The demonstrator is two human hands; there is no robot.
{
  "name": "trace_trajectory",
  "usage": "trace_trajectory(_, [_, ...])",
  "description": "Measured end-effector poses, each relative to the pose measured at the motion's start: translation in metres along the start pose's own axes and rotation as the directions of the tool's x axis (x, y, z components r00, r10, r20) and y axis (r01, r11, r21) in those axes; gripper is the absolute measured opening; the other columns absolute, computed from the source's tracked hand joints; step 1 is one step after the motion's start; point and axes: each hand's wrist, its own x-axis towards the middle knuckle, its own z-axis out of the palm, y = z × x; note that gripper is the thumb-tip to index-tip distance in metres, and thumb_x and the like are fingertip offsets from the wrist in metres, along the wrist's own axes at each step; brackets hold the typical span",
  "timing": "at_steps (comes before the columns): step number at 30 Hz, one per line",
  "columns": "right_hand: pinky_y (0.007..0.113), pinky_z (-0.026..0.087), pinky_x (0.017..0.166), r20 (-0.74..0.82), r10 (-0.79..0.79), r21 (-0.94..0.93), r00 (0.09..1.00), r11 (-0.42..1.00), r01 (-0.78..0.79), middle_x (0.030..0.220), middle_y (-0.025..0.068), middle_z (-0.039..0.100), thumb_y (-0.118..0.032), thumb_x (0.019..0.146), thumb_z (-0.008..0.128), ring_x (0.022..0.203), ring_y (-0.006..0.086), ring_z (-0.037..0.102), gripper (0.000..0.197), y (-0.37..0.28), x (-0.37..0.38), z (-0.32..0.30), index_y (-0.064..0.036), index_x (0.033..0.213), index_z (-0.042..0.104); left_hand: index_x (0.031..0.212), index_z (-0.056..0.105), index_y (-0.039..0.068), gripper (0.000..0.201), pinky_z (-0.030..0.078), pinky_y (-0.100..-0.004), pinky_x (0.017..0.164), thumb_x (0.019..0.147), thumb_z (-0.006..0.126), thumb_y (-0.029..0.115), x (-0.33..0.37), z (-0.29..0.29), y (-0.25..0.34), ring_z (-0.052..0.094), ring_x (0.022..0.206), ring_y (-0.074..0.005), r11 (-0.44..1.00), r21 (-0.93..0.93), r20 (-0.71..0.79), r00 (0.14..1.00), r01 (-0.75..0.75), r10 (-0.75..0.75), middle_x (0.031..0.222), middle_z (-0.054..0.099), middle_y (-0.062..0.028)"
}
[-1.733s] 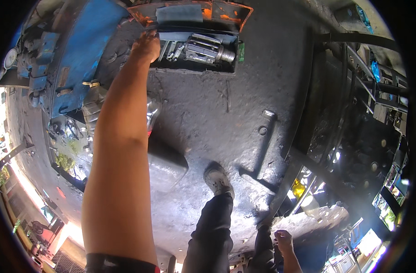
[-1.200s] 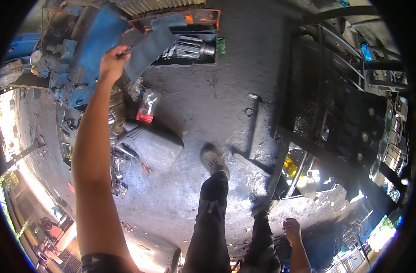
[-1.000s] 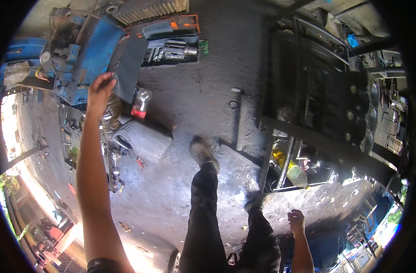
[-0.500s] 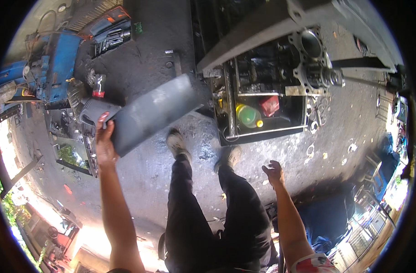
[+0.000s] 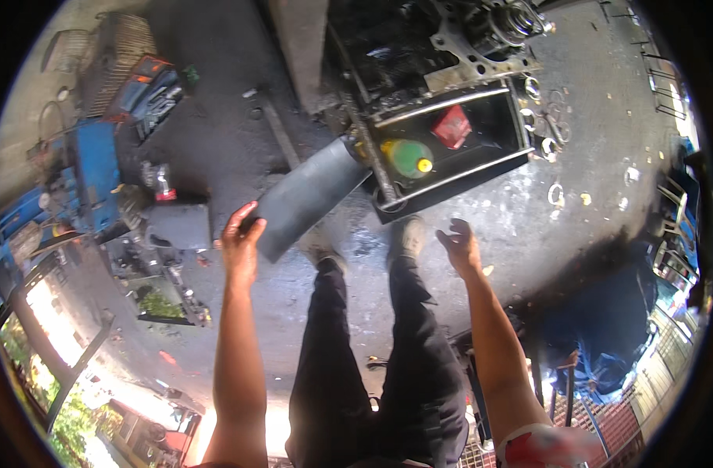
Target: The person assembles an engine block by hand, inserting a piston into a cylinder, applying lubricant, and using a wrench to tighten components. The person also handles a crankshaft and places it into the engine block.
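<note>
My left hand [image 5: 241, 248] grips the lower-left end of a long, flat dark grey panel [image 5: 309, 199], with the thumb on its edge. The panel slants away to the right, its far end at the left side of a black tray [image 5: 493, 152]. Inside the tray lie a green bottle [image 5: 408, 157] with a yellow cap and a red packet [image 5: 451, 126]. My right hand [image 5: 459, 246], empty with fingers apart and slightly bent, hovers in front of the tray without touching it. Above the tray sits a metal engine block [image 5: 450, 66] on a stand.
Metal rings [image 5: 545, 147] lie on the floor right of the tray. A blue toolbox [image 5: 161, 97] with tools stands at far left, near blue machinery [image 5: 97, 175]. A clear bottle [image 5: 165, 186] and a grey container [image 5: 178, 226] are left of my left hand. Blue cloth [image 5: 594, 366] lies at lower right.
My left hand has carried the panel rightward, bringing its far end to the tray's left side. My right hand has moved forward, nearer the tray. The whole view has shifted.
</note>
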Motion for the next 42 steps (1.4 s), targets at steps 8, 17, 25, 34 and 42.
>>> trace_trajectory(8, [0.037, 0.055, 0.08, 0.087, 0.091, -0.142, 0.992, 0.987, -0.078, 0.116, 0.0168, 0.069, -0.029, 0.086, 0.08, 0.093, 0.0264, 0.071, 0.053, -0.042, -0.031, -0.004, -0.0025, 0.128, 0.06, 0.141, 0.052, 0.008, 0.057, 0.048, -0.0374, 0.101, 0.088, 0.067, -0.004, 0.039, -0.094, 0.028, 0.061, 0.118, -0.0263, 0.86, 0.509, -0.397, 0.88, -0.024, 0.26, 0.132, 0.063, -0.0125])
trace_trajectory(17, [0.033, 0.055, 0.076, 0.223, -0.166, -0.122, 0.961, 0.973, 0.197, 0.105, 0.0154, 0.071, -0.021, 0.088, 0.077, 0.088, 0.0247, 0.071, 0.044, -0.221, -0.017, 0.123, -0.0004, 0.123, 0.061, 0.13, 0.057, 0.009, 0.053, 0.039, -0.0365, 0.112, 0.082, 0.071, -0.006, 0.208, -0.254, 0.024, 0.055, 0.129, -0.0276, 0.799, 0.572, -0.222, 0.901, -0.188, 0.371, 0.134, 0.062, -0.0087])
trace_trajectory(25, [0.024, 0.045, 0.05, 0.53, -0.188, -0.08, 0.827, 0.96, 0.27, 0.076, 0.0055, 0.065, -0.013, 0.093, 0.073, 0.058, 0.0101, 0.056, 0.05, -0.488, 0.052, 0.385, -0.0027, 0.136, 0.049, 0.133, 0.053, 0.007, 0.055, 0.04, -0.0349, 0.111, 0.082, 0.071, -0.006, 0.323, -0.373, 0.053, 0.055, 0.13, -0.0249, 0.875, 0.306, 0.095, 0.927, -0.375, 0.363, 0.136, 0.06, -0.0127])
trace_trajectory(34, [0.026, 0.047, 0.057, 0.509, -0.293, -0.01, 0.81, 0.938, 0.346, 0.085, 0.0045, 0.069, -0.008, 0.094, 0.068, 0.068, 0.0099, 0.061, 0.024, -0.638, 0.128, 0.578, -0.0041, 0.117, 0.072, 0.101, 0.074, 0.008, 0.025, 0.055, -0.0383, 0.082, 0.077, 0.081, 0.006, 0.458, -0.48, 0.019, 0.072, 0.092, -0.0282, 0.497, 0.828, -0.111, 0.792, -0.26, 0.6, 0.101, 0.075, -0.0093])
trace_trajectory(42, [0.03, 0.052, 0.078, 0.411, -0.37, -0.071, 0.833, 0.898, 0.434, 0.098, 0.0092, 0.075, -0.011, 0.092, 0.069, 0.086, 0.0169, 0.067, 0.024, -0.7, 0.248, 0.719, -0.0098, 0.116, 0.073, 0.1, 0.071, 0.007, 0.021, 0.053, -0.0329, 0.079, 0.08, 0.078, 0.013, 0.643, -0.495, -0.048, 0.072, 0.081, -0.022, 0.835, 0.542, -0.436, 0.882, 0.098, 0.179, 0.088, 0.073, -0.0108])
